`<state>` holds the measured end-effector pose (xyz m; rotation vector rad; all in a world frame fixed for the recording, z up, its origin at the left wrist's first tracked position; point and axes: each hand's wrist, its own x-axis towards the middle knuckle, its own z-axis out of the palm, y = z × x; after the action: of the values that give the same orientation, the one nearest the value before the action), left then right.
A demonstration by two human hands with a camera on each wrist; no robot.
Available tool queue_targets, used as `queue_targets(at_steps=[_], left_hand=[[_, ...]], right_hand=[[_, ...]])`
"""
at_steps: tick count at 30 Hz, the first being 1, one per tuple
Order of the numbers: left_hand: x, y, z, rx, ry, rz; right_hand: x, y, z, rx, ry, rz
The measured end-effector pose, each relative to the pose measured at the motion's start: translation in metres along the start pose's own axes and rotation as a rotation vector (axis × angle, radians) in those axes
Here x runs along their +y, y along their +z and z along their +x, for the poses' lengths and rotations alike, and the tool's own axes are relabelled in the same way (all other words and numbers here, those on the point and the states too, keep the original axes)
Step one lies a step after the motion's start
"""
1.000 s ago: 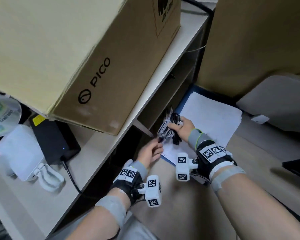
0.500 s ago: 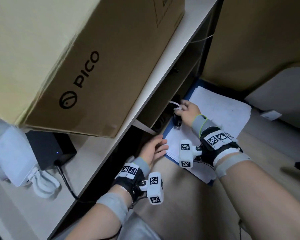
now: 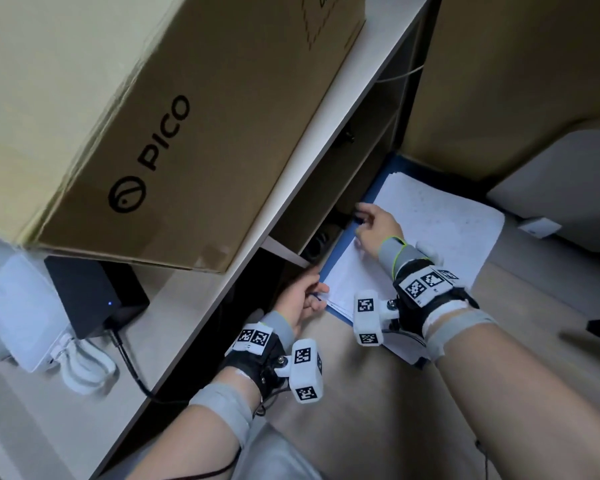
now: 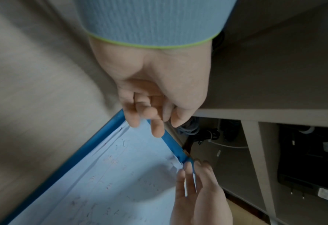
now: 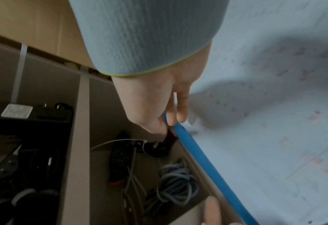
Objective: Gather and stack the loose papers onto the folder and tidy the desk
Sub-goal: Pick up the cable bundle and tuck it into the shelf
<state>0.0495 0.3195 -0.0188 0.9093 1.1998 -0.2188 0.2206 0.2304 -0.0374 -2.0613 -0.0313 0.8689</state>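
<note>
1. Where the blue folder (image 3: pixel 371 199) lies on the wooden desk (image 3: pixel 413 393), its long edge runs just beside the open shelf compartment (image 3: pixel 354 174) under the white shelf board (image 3: pixel 291 161).
2. Stack of white papers (image 3: pixel 437 220): rests on the folder, sheets slightly fanned at the near corner; faint print shows on the top sheet.
3. Right hand (image 3: pixel 378 225): lies at the folder's shelf-side edge, fingers (image 5: pixel 181 109) curled down over the blue rim, thumb towards the compartment. Grip on the folder edge is likely; whether a sheet is also pinched cannot be told.
4. Left hand (image 3: pixel 300 299): sits at the near corner of the folder, fingers (image 4: pixel 155 121) loosely bent, their tips touching the blue edge and corner of the papers. No firm hold is visible.
5. Compartment contents, seen from the right wrist: a coiled grey cable (image 5: pixel 176 181), a white cable (image 5: pixel 117 142) and a black power strip (image 5: pixel 121 159), all apart from the folder.
6. Shelf top: a large cardboard box (image 3: pixel 194 133) marked PICO, a black adapter (image 3: pixel 90 292) with a lit blue dot, and a white device (image 3: pixel 18 303) with a bundled white cord (image 3: pixel 84 365).
</note>
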Motion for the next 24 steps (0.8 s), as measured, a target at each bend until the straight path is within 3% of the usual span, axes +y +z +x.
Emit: queue_targets(at_steps=[6,9,12,15,16,18,20,22,24], left_hand=[[-0.001,-0.015,-0.003,-0.042,0.006,-0.057],[0.000,-0.014,-0.004,-0.071,0.001,-0.075],[0.003,-0.010,-0.003,-0.058,-0.005,-0.087],[0.004,-0.003,-0.005,-0.017,-0.009,-0.019],[0.005,-0.001,-0.005,0.005,-0.017,-0.011],[0.006,-0.002,-0.005,0.059,-0.017,-0.023],[0.004,-0.005,-0.004,0.089,-0.001,-0.060],[0.003,-0.010,-0.003,0.093,0.018,-0.091],[0.001,-0.013,-0.005,0.087,0.028,-0.098]], right_hand=[[-0.038,0.036,0.015,-0.171,-0.012,-0.583],[-0.042,0.047,0.017,-0.201,-0.009,-0.684],[-0.038,0.040,0.006,-0.186,-0.006,-0.497],[-0.020,0.022,-0.009,-0.053,-0.017,-0.171],[-0.014,0.020,-0.013,-0.037,0.044,-0.032],[-0.006,0.022,-0.022,-0.080,0.239,0.275],[0.000,0.026,-0.031,-0.195,0.387,0.401],[0.004,0.035,-0.033,-0.310,0.381,0.471],[0.005,0.046,-0.034,-0.335,0.353,0.599]])
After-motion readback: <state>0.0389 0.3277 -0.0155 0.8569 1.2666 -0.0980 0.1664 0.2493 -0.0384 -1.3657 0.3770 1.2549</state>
